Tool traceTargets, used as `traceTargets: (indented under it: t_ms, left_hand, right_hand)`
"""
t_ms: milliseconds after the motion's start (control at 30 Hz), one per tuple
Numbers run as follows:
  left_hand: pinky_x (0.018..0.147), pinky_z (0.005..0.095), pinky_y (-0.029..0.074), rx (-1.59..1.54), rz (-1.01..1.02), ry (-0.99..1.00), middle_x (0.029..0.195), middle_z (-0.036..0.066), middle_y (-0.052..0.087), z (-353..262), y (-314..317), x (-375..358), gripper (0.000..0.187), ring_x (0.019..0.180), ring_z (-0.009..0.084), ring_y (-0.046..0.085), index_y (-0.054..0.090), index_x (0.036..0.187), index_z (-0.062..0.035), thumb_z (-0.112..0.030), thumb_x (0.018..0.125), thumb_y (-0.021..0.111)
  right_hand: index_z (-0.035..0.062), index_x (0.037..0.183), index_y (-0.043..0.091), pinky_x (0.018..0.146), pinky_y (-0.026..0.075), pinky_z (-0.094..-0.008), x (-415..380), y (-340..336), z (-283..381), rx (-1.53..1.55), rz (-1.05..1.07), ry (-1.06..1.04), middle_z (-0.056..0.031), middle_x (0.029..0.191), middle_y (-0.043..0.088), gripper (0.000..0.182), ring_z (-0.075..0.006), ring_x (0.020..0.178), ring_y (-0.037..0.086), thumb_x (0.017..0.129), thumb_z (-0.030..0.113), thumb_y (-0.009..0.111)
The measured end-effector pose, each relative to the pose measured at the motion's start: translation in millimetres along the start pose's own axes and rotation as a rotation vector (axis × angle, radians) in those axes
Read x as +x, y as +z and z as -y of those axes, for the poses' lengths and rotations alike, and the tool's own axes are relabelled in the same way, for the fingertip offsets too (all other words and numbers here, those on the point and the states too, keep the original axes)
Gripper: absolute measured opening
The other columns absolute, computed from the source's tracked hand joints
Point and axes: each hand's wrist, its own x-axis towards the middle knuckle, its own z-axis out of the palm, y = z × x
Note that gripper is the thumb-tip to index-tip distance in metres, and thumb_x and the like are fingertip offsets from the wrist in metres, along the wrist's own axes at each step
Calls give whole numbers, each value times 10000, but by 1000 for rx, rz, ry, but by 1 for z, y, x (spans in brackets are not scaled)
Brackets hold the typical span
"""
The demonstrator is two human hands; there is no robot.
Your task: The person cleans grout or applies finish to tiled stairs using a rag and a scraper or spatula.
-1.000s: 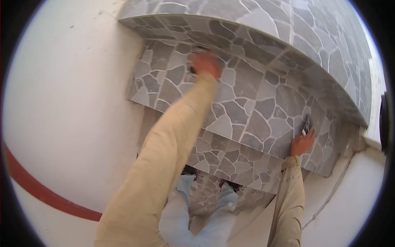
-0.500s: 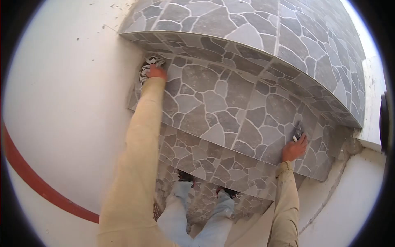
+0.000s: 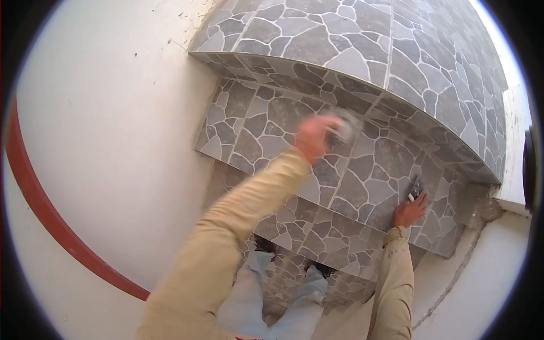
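My left hand [image 3: 315,137] is smeared by motion over the middle of the tiled step [image 3: 272,150], near the foot of the riser. Its fingers are closed on a rag [image 3: 343,129], which is also blurred; half a second ago it showed a black-and-white pattern. My right hand [image 3: 411,211] rests low on the right part of the same step. In it is a small flat tool that looks like a putty knife [image 3: 416,186], with a dark blade and a pale handle. The blade points away from me, towards the riser.
Above the step rises a riser [image 3: 317,76] with a larger stone-patterned tread [image 3: 317,34]. A white wall [image 3: 113,141] with a red stripe [image 3: 54,238] stands left. Rough mortar [image 3: 486,211] shows at the right end. My feet [image 3: 316,268] stand on a lower step.
My left hand has swept right with the rag, from the step's far left corner to its middle. My right hand stays at about the same place on the tile. The view has shifted slightly.
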Motion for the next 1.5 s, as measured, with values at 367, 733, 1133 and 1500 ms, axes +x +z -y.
traceTargets:
  t_ms: [367,733,1133,1500]
  left_hand:
    - [872,480,505,1144,207,-429,1089,152,656,154,26,-7,276,1039,318,626,710,1053,-108,-296,873,615]
    - [736,376,580,89,99,169,940,94,704,-16,11,19,281,854,276,690,691,1035,-112,40,826,580]
    - [1151,541,262,814,350,-511,1556,220,326,134,-190,-152,743,1433,420,302,444,1487,-165,-505,871,682]
    - [1039,567,411,1087,130,-902,1475,198,428,239,-197,-89,651,1351,425,417,472,1447,-132,-451,909,651]
  right_hand:
    - [84,1488,399,1144,262,-535,2,-6,0,-12,16,24,-162,1515,415,721,-379,1387,378,791,93,581]
    - [80,1469,428,1137,282,-517,3,0,3,-24,15,46,-141,1508,436,671,-365,1373,400,813,85,569]
    - [68,1479,411,1129,289,-511,2,-8,4,-10,16,-6,-180,1497,438,693,-378,1362,409,802,73,561]
    - [71,1471,419,1114,313,-510,2,0,-4,-16,-30,-57,-175,1480,458,687,-379,1352,423,801,86,570]
